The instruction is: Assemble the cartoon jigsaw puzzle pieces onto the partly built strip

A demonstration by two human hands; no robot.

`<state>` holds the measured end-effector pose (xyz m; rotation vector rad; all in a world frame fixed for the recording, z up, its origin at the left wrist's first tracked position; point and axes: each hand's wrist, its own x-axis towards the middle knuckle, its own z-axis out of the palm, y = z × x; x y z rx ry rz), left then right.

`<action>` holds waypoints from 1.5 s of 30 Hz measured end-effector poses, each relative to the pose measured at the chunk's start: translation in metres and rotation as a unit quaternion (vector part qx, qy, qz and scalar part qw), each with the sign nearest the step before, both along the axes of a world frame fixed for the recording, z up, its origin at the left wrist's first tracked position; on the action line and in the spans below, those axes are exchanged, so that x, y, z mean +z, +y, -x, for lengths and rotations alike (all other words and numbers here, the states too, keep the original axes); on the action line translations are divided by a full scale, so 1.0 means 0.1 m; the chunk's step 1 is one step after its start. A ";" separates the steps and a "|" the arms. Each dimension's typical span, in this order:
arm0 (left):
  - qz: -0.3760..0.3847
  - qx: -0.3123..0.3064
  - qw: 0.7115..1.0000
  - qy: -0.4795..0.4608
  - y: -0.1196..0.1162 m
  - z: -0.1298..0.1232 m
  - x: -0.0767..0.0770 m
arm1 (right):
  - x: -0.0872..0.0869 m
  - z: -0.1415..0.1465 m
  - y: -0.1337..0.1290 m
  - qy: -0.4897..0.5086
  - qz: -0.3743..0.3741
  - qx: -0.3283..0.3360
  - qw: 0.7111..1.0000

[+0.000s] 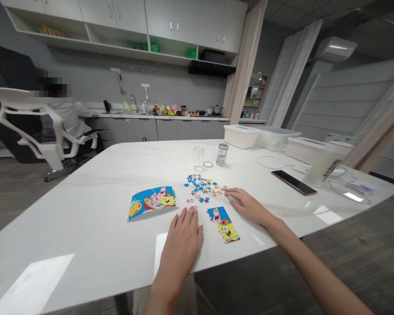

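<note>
My left hand [183, 236] lies flat on the white table, its fingertips at a pink puzzle piece [195, 208]. My right hand [246, 203] rests with fingers stretched out at the right edge of a heap of loose jigsaw pieces [203, 186]. Between the hands is a joined part of the jigsaw puzzle [226, 225], with a yellow square cartoon character and a pink one on blue. Left of the heap sits a curled picture sheet [153, 202] of the same characters. Neither hand visibly grips anything.
Behind the heap stand a clear jar [198, 158], a ring-shaped lid [208, 164] and a printed can [222, 155]. A phone [293, 182], a white cylinder [326, 164], cables and storage boxes [241, 136] occupy the right side. Far left, a person sits in a white chair [36, 118].
</note>
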<state>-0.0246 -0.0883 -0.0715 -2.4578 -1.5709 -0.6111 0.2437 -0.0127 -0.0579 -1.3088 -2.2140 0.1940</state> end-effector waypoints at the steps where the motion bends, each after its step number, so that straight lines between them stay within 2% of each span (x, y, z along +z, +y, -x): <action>1: 0.003 -0.001 1.000 -0.001 0.00 0.00 -0.01 | 0.00 0.00 -0.01 -0.005 -0.002 0.006 1.000; 5: 0.007 0.006 1.000 0.003 0.00 0.00 0.02 | 0.01 0.01 -0.03 -0.017 -0.005 0.029 0.999; 8: 0.033 0.012 0.999 0.007 0.02 0.00 0.14 | 0.02 0.06 -0.04 -0.016 -0.005 0.040 0.999; 12: 0.115 0.023 0.993 -0.007 0.10 -0.03 0.34 | 0.02 0.16 -0.07 -0.002 -0.009 0.030 1.000; 14: 0.118 0.032 0.992 -0.015 0.15 -0.05 0.37 | 0.02 0.19 -0.07 0.014 -0.014 0.015 1.000; 18: 0.058 0.033 0.997 -0.049 0.20 -0.11 0.22 | 0.12 0.17 0.09 -0.004 0.004 0.040 0.999; 22: 0.043 0.028 0.996 -0.075 0.20 -0.13 0.04 | 0.38 0.25 0.47 -0.046 0.029 0.073 0.996; 26: 0.043 0.027 0.994 -0.093 0.18 -0.11 0.05 | 0.54 0.47 0.77 -0.141 0.054 0.064 0.986; 31: 0.112 0.019 0.991 -0.066 0.16 -0.09 0.17 | 0.43 0.56 0.79 -0.136 0.006 0.064 0.989; 35: 0.152 0.015 0.987 -0.044 0.15 -0.12 0.26 | 0.33 0.51 0.73 -0.124 0.019 0.072 0.989; 39: 0.185 0.006 0.982 -0.019 0.14 -0.14 0.30 | 0.34 0.52 0.71 -0.120 0.031 0.078 0.989; 45: 0.182 -0.006 0.983 -0.019 0.12 -0.09 0.28 | 0.36 0.56 0.65 -0.125 0.019 0.095 0.987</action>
